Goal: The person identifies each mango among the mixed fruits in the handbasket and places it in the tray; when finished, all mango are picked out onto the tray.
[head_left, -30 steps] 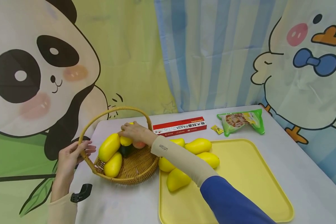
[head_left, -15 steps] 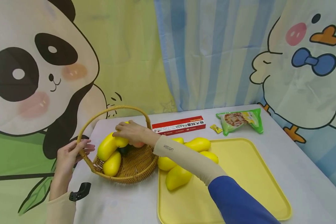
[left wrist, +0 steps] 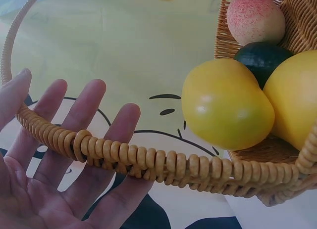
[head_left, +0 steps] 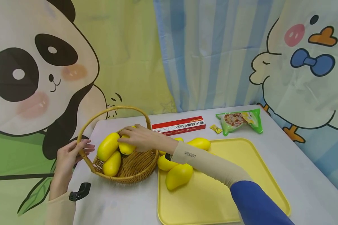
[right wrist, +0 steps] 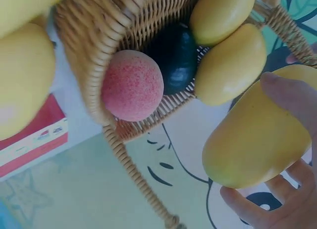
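My right hand (head_left: 142,137) holds a yellow mango (right wrist: 257,135) above the wicker basket (head_left: 138,178), thumb on one side and fingers on the other. Two more mangoes, an upper one (head_left: 108,147) and a lower one (head_left: 112,164), lie at the basket's left side. A pink peach (right wrist: 132,85) and a dark green avocado (right wrist: 174,58) sit beside them, both hidden behind my right hand in the head view. My left hand (left wrist: 74,164) is at the basket's handle (left wrist: 148,162), its fingers extended behind the handle and touching it.
Several mangoes (head_left: 179,176) lie on the left part of a yellow tray (head_left: 228,200), right of the basket. Behind stand a red and white pasta box (head_left: 180,125), a small yellow packet (head_left: 215,129) and a green food bag (head_left: 239,121). A printed curtain (head_left: 197,56) hangs behind the table.
My right hand and the mango shift left, then back right and lower over the basket, with the forearm swinging right. The peach and avocado become hidden in the head view. My left hand stays at the handle.
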{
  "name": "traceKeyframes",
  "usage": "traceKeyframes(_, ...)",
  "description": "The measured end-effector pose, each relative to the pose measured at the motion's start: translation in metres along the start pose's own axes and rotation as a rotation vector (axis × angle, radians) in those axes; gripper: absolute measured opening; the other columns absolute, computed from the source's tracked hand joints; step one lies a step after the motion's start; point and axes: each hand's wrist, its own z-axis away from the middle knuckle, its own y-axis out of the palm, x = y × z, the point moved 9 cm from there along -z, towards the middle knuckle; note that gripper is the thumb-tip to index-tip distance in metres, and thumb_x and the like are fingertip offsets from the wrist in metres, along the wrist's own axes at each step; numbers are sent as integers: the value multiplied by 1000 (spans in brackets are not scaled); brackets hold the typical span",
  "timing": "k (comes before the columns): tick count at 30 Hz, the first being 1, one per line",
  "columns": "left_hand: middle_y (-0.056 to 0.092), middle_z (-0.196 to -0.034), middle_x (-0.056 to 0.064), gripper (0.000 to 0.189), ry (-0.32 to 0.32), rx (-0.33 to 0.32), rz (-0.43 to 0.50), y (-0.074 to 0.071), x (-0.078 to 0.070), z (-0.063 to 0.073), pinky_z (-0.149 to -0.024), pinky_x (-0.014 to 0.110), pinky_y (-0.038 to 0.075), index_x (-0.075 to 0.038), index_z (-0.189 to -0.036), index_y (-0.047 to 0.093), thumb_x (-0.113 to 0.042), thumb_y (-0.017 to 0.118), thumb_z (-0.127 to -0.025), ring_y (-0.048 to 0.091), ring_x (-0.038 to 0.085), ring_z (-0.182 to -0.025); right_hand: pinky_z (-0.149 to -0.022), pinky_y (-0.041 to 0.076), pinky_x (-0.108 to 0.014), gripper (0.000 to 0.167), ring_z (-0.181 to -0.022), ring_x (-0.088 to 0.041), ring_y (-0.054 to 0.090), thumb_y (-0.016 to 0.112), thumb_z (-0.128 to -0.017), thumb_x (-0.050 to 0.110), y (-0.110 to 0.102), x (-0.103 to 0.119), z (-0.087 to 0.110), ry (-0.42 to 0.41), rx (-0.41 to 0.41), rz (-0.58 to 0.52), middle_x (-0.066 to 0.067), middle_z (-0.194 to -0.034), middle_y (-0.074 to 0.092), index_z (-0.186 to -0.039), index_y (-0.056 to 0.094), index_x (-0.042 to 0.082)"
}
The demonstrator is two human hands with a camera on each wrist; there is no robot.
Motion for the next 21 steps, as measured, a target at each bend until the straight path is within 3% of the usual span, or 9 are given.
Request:
traceKeyframes(10,74,-81,-9,19,-11,-1,-9,-2,2,-1,-69,17,52,-17,-100,72,-30,59,-95,71,8,-78,-98,45,-41,61,-132,-24,39,69,-87,22,-18,6,72,0,-97,-37,-6,-141,43,-142,42,21)
traceKeyframes(15,74,-82,-9,20,-2,6,12,-3,2,-1,-69,16,53,-14,-102,72,-29,60,-95,71,8,-77,-107,37,-43,64,-132,-26,39,72,-85,28,-19,8,103,27,-96,-64,-6,-140,46,-142,44,23)
traceKeyframes(21,74,-82,-7,21,-9,16,18,0,1,0,-69,16,53,-12,-103,71,-28,60,-95,71,8,-77,-109,35,-45,65,-131,-29,41,76,-82,31,-14,10,137,67,-75,-69,-7,-136,48,-139,46,24)
